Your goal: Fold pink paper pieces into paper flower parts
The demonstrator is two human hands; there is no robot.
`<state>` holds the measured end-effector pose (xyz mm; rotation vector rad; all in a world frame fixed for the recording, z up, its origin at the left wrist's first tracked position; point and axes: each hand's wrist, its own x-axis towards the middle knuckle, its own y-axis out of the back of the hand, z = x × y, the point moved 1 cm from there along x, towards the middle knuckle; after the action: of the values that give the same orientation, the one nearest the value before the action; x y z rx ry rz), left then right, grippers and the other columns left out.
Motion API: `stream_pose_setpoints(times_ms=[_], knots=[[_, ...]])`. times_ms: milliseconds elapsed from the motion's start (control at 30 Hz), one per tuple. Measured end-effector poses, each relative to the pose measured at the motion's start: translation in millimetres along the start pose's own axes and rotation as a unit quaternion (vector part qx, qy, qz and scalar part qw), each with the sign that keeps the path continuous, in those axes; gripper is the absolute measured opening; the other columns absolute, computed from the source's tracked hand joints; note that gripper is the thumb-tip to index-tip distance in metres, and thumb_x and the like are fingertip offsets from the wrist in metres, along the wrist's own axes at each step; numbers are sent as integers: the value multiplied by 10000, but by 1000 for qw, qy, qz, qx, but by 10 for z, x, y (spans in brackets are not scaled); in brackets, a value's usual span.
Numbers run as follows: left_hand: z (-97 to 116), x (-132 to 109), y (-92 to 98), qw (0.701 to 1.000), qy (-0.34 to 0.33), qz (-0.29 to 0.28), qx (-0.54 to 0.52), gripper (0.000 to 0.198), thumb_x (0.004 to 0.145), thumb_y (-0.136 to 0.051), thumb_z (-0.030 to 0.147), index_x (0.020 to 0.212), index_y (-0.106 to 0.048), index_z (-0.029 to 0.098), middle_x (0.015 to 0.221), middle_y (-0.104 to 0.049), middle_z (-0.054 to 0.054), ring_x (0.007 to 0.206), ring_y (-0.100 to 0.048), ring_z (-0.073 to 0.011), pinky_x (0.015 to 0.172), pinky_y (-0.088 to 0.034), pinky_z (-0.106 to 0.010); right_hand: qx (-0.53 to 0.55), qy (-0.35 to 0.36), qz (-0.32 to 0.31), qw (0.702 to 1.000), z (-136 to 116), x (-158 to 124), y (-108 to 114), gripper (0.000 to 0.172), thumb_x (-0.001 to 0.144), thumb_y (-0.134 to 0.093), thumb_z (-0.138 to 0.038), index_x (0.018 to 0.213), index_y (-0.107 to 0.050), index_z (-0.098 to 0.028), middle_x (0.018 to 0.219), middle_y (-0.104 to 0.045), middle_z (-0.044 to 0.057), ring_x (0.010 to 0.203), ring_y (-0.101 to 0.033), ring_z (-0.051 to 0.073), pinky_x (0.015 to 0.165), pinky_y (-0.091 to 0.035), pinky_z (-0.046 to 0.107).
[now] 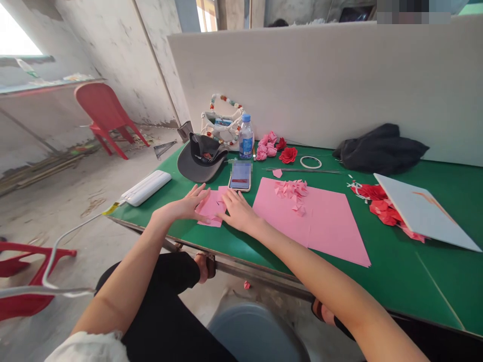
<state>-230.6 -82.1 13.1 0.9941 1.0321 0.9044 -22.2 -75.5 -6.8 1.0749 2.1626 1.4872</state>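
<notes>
Small pink paper pieces (212, 210) lie on the green table near its front edge, with a dark mark on them. My left hand (188, 205) rests at their left side, fingers stretched out and apart. On the right side, my right hand (238, 210) lies over the paper's edge with its fingers spread. Neither hand is closed round anything. Just behind the hands is a phone (240, 177) with a lit screen. Large pink paper sheets (332, 221) lie to the right, bearing a heap of folded pink paper petals (292, 190).
A grey cap (199, 163), a water bottle (246, 138) and a beaded bag (222, 120) stand behind. Paper flowers (289, 155), a tape ring (311, 162) and thin wires lie further right. A white power strip (146, 187) sits left; a white board (426, 211) covers red paper flowers at right.
</notes>
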Motion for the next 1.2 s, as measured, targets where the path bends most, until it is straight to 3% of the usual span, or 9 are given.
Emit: stream_pose_setpoints(times_ms=[133, 300, 467, 633, 767, 867, 933, 1000, 1200], knots=[[-27, 0, -11, 998, -15, -67, 5, 1203, 613, -635, 695, 1537, -79, 161, 1590, 18, -145, 1470, 17, -320, 1155, -174, -428, 1, -12, -17, 1000, -23, 19, -64, 917, 819, -583, -570, 1448, -291, 31, 1507, -301, 283, 1441, -217, 369, 1184, -135, 507], [48, -43, 16, 997, -28, -65, -41, 1207, 630, -676, 616, 1537, -32, 147, 1589, -35, -142, 1473, -41, -285, 1165, -162, -379, 38, -18, -8, 999, -13, 14, -72, 854, 789, -647, -508, 1425, -352, -21, 1480, -382, 243, 1406, -325, 315, 1182, -162, 492], [47, -38, 23, 994, -51, -34, -87, 1215, 648, -700, 574, 1534, 16, 151, 1589, -129, -140, 1450, -205, -296, 1143, -220, -346, 43, -51, 9, 998, 35, 90, -111, 1011, 732, -647, -616, 1456, -285, -9, 1549, -238, 236, 1465, -145, 348, 1176, -125, 536], [96, -23, 56, 995, -70, -2, -66, 1039, 665, -716, 495, 1518, -202, 199, 1540, -321, -121, 1394, -331, -298, 1115, -260, -352, 44, -29, 17, 998, -38, 98, -196, 924, 780, -624, -580, 1444, -314, -17, 1487, -369, 244, 1417, -300, 322, 1169, -195, 478], [242, -35, 143, 992, -106, 22, -59, 877, 678, -728, 406, 1453, -365, 215, 1326, -558, -103, 1214, -513, -284, 1015, -365, -325, 47, -23, 45, 998, -22, 90, -158, 862, 748, -662, -566, 1370, -428, -16, 1420, -448, 250, 1348, -398, 328, 1120, -304, 441], [318, -41, 189, 989, -128, 27, -70, 770, 687, -727, 416, 1383, -468, 213, 1111, -625, -73, 1048, -580, -256, 925, -420, -311, 56, -14, 33, 998, 43, 133, -112, 1049, 643, -737, -590, 1430, -340, -21, 1497, -339, 249, 1407, -299, 332, 1147, -256, 468], [321, -32, 191, 986, -139, 36, -89, 698, 677, -737, 429, 1312, -541, 216, 1068, -621, -63, 1004, -585, -245, 891, -437, -302, 67, -17, 3, 998, 76, 170, -103, 1163, 597, -756, -607, 1473, -250, -33, 1543, -246, 242, 1451, -203, 331, 1167, -191, 505], [289, -10, 172, 982, -146, 44, -109, 626, 664, -747, 430, 1233, -600, 212, 1081, -617, -68, 1002, -584, -244, 875, -447, -297, 78, -21, -14, 997, 83, 197, -109, 1165, 587, -770, -594, 1479, -248, -55, 1551, -234, 233, 1457, -191, 330, 1167, -176, 524], [188, 71, 113, 983, -122, 77, -118, 474, 664, -712, 409, 1078, -644, 188, 1068, -656, -77, 987, -600, -260, 851, -461, -326, 90, -9, 34, 995, 5, 161, -118, 880, 655, -788, -491, 1361, -460, -80, 1383, -523, 201, 1274, -496, 311, 1061, -359, 428]])
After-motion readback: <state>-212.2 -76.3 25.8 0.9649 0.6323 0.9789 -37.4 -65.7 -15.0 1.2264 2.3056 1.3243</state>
